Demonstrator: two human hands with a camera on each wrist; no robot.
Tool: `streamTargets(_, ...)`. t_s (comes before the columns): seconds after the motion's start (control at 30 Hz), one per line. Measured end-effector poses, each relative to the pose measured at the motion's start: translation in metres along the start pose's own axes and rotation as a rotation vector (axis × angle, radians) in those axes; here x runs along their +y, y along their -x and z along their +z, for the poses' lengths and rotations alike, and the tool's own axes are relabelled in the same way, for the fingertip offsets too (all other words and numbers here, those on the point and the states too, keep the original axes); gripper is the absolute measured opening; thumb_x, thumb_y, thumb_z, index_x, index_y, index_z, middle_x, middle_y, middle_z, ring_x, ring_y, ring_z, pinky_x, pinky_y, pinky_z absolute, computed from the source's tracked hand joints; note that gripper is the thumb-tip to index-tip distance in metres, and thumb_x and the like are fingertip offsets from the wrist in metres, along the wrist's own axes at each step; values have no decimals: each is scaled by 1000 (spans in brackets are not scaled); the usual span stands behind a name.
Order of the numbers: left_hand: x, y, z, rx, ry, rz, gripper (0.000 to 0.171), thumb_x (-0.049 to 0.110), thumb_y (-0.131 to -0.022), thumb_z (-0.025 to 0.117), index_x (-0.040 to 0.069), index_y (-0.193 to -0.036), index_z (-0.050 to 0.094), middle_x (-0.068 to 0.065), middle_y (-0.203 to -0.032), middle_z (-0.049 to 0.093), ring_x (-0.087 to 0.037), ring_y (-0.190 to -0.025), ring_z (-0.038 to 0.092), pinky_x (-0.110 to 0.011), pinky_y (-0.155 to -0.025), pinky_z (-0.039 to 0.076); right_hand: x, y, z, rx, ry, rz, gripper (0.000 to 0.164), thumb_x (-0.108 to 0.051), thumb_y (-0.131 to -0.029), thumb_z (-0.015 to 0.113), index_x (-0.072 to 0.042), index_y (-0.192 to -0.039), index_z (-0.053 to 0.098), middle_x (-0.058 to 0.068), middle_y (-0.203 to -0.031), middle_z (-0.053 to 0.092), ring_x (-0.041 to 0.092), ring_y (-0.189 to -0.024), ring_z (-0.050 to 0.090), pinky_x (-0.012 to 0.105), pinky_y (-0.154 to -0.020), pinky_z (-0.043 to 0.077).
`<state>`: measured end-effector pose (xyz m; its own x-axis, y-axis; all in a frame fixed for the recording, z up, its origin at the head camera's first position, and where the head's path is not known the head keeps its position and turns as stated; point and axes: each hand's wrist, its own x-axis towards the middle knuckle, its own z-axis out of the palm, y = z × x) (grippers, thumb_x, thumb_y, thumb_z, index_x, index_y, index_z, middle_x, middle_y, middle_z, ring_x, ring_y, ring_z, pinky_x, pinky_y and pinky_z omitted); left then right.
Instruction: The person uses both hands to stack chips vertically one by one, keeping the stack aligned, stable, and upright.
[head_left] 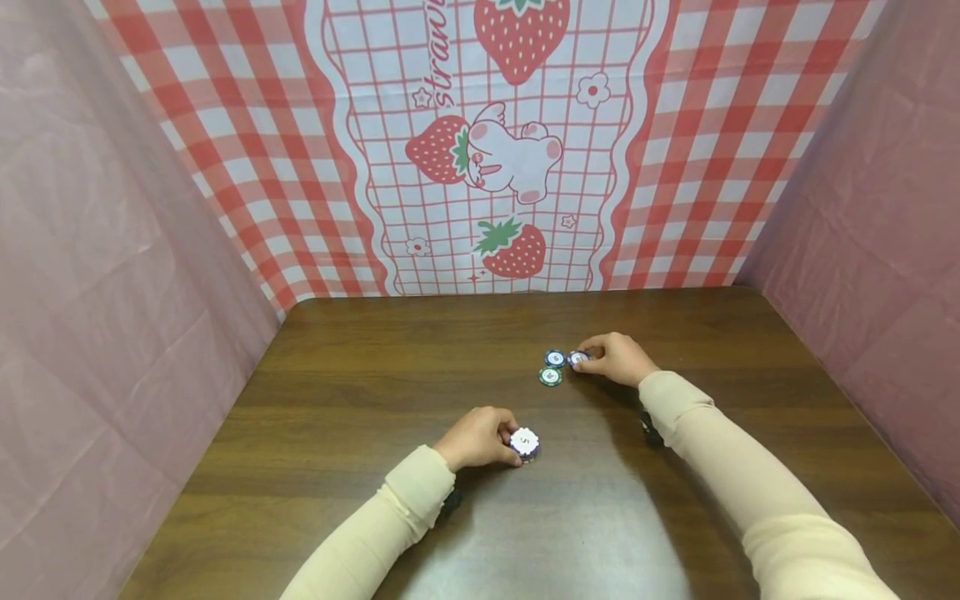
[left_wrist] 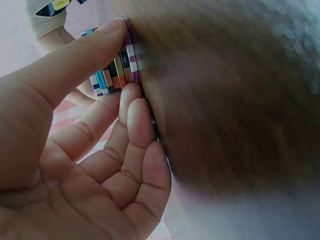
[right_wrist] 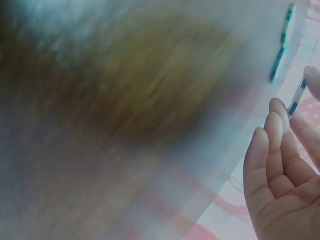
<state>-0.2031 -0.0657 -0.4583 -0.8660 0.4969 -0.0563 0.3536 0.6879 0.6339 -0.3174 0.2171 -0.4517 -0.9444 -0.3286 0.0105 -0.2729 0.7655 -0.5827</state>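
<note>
My left hand (head_left: 480, 437) grips a short stack of poker chips (head_left: 524, 441) with a white-faced chip on top. In the left wrist view the thumb and index finger pinch the multicoloured edges of the stack (left_wrist: 107, 79), while the other fingers curl beside it. Farther back, my right hand (head_left: 619, 360) pinches a single purple-edged poker chip (head_left: 577, 359) between thumb and fingers. Just left of that chip lie a blue poker chip (head_left: 554, 357) and a green poker chip (head_left: 550, 377), flat and close together. The right wrist view shows the pinched chip (right_wrist: 298, 96) edge-on and tilted.
A brown wooden table (head_left: 360, 367) lies under both hands. Behind it hangs a red-and-white checked cloth (head_left: 690, 183) with strawberry prints. Pink curtains stand at the left (head_left: 112, 292) and right (head_left: 870, 233) sides.
</note>
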Motion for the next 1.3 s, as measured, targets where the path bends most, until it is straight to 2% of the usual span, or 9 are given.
streamTargets(0.6, 0, -1, 0, -5, -1, -3, 32, 16, -67, 89, 9, -91, 68, 2, -77, 67, -3, -69, 54, -20, -67, 44, -32, 23, 3, 82, -53, -153, 32, -30, -79, 81, -10, -103, 74, -1, -76, 63, 12, -69, 51, 26, -60, 43)
streamTargets(0.9, 2, 0, -1, -9, -8, -10, 32, 15, -67, 88, 9, -91, 68, 3, -77, 66, -4, -69, 54, -21, -68, 44, -47, 35, 12, 39, -110, -216, 36, -32, -79, 81, -9, -105, 74, -3, -75, 64, 9, -67, 53, 23, -57, 44)
streamTargets(1.3, 1, 0, -1, -9, -35, 19, 31, 16, -67, 88, 10, -91, 68, 3, -76, 66, -2, -67, 53, -20, -66, 44, -63, 51, 26, -21, -115, -306, 33, -35, -77, 81, -15, -103, 75, -9, -72, 63, 4, -63, 53, 22, -58, 47)
